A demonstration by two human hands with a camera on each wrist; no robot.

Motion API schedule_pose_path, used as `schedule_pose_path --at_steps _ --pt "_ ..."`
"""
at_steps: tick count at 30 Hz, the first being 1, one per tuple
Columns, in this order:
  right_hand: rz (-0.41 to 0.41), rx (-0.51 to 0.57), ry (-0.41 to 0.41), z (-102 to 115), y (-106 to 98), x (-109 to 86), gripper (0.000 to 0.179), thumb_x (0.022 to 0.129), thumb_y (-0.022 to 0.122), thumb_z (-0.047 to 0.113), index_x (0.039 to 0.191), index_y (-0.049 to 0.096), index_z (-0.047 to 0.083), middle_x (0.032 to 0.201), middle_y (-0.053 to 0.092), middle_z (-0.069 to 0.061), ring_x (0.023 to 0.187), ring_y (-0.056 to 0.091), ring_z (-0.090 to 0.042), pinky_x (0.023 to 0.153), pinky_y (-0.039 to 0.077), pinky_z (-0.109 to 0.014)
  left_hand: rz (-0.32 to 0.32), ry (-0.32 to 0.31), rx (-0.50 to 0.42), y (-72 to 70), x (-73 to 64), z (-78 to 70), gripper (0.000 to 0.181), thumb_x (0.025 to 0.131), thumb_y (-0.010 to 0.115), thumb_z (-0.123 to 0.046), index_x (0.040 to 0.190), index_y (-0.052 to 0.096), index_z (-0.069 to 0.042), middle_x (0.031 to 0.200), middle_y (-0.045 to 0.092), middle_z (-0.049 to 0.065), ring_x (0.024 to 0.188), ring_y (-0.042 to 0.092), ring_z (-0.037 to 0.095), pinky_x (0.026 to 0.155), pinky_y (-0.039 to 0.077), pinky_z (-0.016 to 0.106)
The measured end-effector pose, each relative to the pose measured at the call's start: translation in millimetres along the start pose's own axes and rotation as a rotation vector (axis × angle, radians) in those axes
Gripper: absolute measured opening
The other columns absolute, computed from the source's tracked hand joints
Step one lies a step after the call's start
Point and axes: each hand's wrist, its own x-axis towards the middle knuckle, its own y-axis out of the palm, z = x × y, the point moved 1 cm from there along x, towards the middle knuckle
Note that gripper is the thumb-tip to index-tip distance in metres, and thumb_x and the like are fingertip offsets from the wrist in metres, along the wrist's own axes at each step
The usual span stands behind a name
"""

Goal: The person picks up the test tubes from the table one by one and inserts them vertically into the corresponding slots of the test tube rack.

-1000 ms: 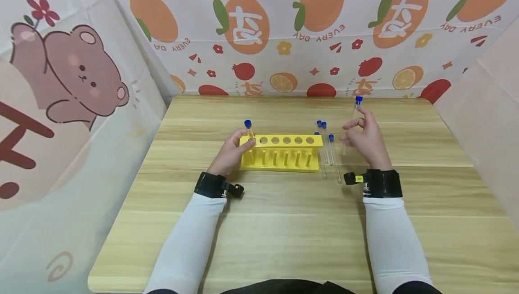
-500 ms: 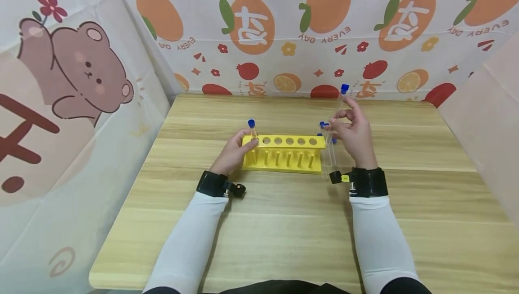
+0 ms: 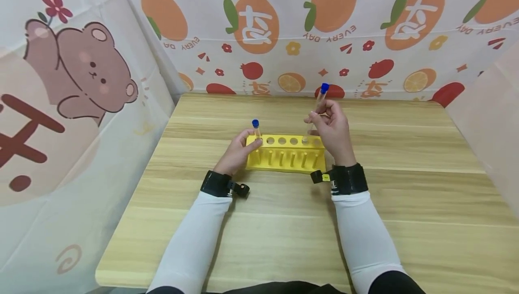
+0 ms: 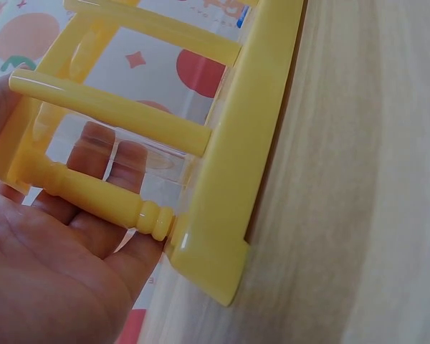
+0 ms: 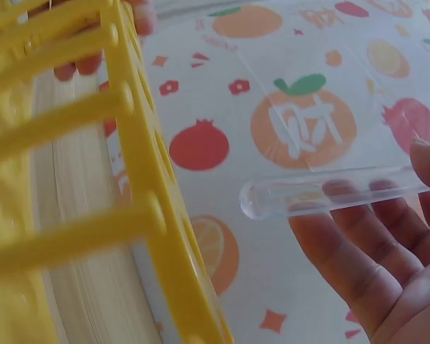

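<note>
A yellow test tube rack [image 3: 285, 164] stands on the wooden table. My left hand [image 3: 234, 154] grips its left end, thumb on the top plate and fingers behind. A clear test tube with a blue cap [image 3: 255, 123] sits in the leftmost hole, beside that thumb. Between thumb and fingers, my right hand [image 3: 335, 134] pinches another blue-capped test tube [image 3: 319, 101], tilted, over the rack's right part. In the right wrist view, the rounded bottom of this tube [image 5: 272, 197] points at the top plate [image 5: 158, 179], with a gap between them.
The wooden table [image 3: 279, 231] spreads around the rack, its back edge against a fruit-print cloth [image 3: 300, 69]. A bear-print cloth [image 3: 89, 73] hangs at the left. Black camera straps [image 3: 350, 179] circle both wrists.
My right hand has carried its test tube leftward, from the right of the rack to above it. Several tubes lying there are now hidden behind this hand. The left hand keeps its grip.
</note>
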Motion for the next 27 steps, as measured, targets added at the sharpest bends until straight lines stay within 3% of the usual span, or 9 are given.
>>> schedule_pose_path --at_steps 11,18,27 --pt "-0.065 0.059 -0.072 0.3 17.5 3.0 0.043 0.099 0.060 0.017 0.138 0.043 0.014 0.105 0.054 -0.005 0.088 0.067 -0.021 0.065 0.059 -0.031 0.009 0.022 -0.022 0.2 -0.2 0.9 0.039 0.095 0.065 -0.034 0.126 0.054 -0.012 0.159 0.031 0.000 0.151 0.011 0.019 0.121 0.005 0.052" --pt "-0.079 0.071 -0.108 1.7 19.5 0.2 0.052 0.095 0.060 0.003 0.142 0.040 0.013 0.099 0.055 -0.005 0.085 0.069 -0.018 0.065 0.059 -0.030 0.025 -0.033 -0.014 -0.2 -1.2 -3.5 0.038 0.096 0.064 -0.032 0.127 0.054 -0.013 0.160 0.029 0.000 0.151 0.010 0.019 0.121 0.008 0.051" --pt "-0.062 0.082 -0.176 1.7 23.9 -6.8 0.067 0.086 0.051 -0.015 0.144 0.039 0.017 0.096 0.056 -0.008 0.087 0.067 -0.022 0.078 0.058 -0.031 0.023 -0.030 0.005 -1.9 3.2 1.9 0.044 0.097 0.063 -0.034 0.131 0.052 -0.009 0.162 0.025 0.000 0.151 0.011 0.019 0.121 0.011 0.051"
